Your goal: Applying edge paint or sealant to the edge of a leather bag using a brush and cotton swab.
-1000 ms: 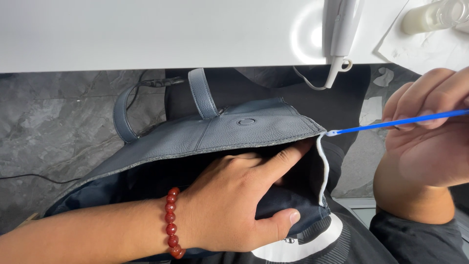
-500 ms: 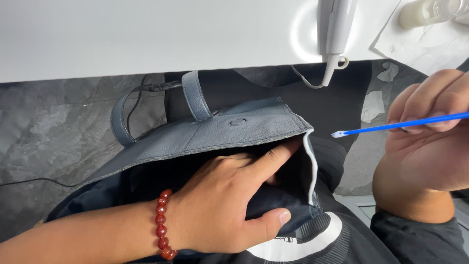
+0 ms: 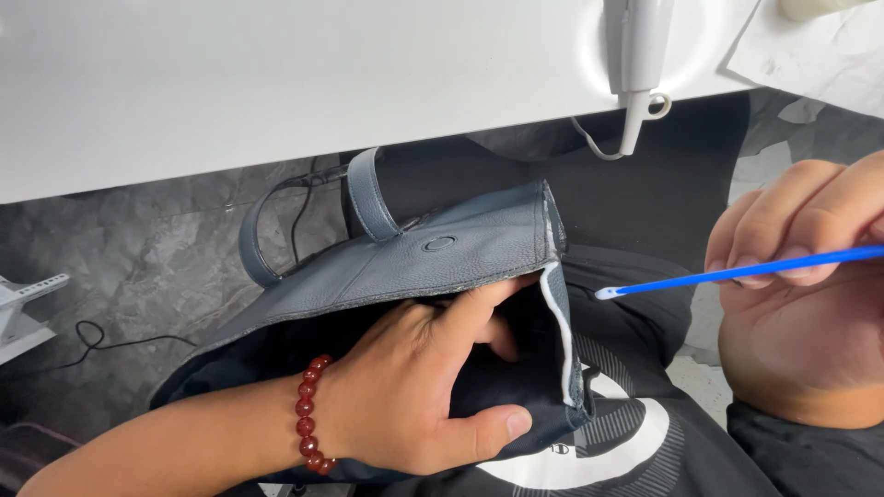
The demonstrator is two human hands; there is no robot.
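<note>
Head view: left hand (image 3: pixel 414 396) grips the grey-blue leather bag (image 3: pixel 442 267) open; right hand (image 3: pixel 810 313) pinches a thin blue applicator stick (image 3: pixel 737 272). Steadying the white-coated edge (image 3: pixel 557 331) favours an even stroke.

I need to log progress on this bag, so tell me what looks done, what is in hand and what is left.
Done: a white line already coats the bag's open side edge from the top corner downward.
In hand: the left hand grips that opening and holds it spread; the right hand pinches a blue applicator stick, its whitish tip just off the edge.
Left: the long top edge by the fingers looks bare and rough.
</note>
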